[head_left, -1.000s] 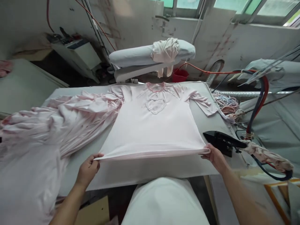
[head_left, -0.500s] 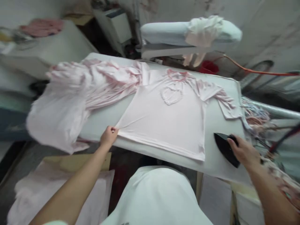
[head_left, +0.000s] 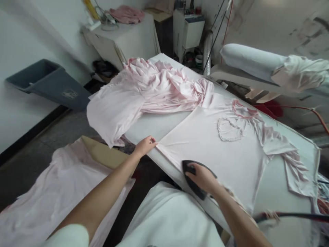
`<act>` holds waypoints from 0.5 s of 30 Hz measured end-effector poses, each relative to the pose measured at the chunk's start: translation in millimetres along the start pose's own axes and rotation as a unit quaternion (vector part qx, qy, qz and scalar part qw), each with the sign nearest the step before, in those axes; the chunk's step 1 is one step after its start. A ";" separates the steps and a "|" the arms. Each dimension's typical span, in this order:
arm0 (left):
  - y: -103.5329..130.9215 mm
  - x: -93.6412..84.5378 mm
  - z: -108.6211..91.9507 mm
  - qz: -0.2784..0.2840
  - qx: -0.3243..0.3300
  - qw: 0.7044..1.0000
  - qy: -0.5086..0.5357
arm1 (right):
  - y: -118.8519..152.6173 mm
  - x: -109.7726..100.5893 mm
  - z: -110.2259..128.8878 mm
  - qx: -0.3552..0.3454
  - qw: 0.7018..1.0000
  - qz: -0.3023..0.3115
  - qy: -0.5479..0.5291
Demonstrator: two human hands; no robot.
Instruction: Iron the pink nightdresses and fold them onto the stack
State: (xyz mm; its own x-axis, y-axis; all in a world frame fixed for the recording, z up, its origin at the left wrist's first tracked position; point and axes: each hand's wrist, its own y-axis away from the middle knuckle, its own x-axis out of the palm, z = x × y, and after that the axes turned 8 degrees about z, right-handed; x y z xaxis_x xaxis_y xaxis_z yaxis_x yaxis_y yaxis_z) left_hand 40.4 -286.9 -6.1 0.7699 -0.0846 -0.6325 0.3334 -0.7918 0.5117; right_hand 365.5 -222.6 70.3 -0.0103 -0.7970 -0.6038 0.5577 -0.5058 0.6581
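Observation:
A pale pink shirt with a ruffled heart patch and a darker pink collar lies spread on the white ironing table. My left hand pinches its bottom hem corner and pulls it taut, with small creases fanning from the fingers. In my right hand is a black iron, gripped by its handle. The iron rests over the shirt's lower edge, near the table's front side. Its handle is mostly covered by my fingers.
Crumpled pink garments heap at the table's left end. More pale cloth lies in a box at lower left. A grey bin stands beyond. A padded sleeve board rises behind; a dark cable runs at right.
My right hand has brought the iron from the bare table at the right onto the shirt's hem. My left hand keeps its pinch. The view has turned left.

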 end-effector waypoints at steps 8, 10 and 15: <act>-134.7 -45.0 -86.0 0.028 0.097 0.992 0.076 | -149.6 -63.1 159.7 -0.022 0.998 -0.021 0.049; -147.2 -29.1 -112.8 0.002 0.115 0.993 0.040 | -142.5 -89.2 112.7 0.063 0.995 -0.071 0.017; -112.5 21.9 -117.0 -0.072 0.156 0.977 -0.130 | -14.1 -94.2 -97.0 0.305 0.888 -0.309 -0.152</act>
State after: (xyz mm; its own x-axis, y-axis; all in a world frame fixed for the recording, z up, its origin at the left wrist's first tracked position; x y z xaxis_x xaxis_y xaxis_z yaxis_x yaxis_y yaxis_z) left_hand 83.3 -128.9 -9.5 0.5502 -0.0770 -0.8315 0.2155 -0.9489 0.2305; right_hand 439.1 -108.4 74.3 -0.4321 -0.3111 -0.8465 -0.1852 -0.8880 0.4209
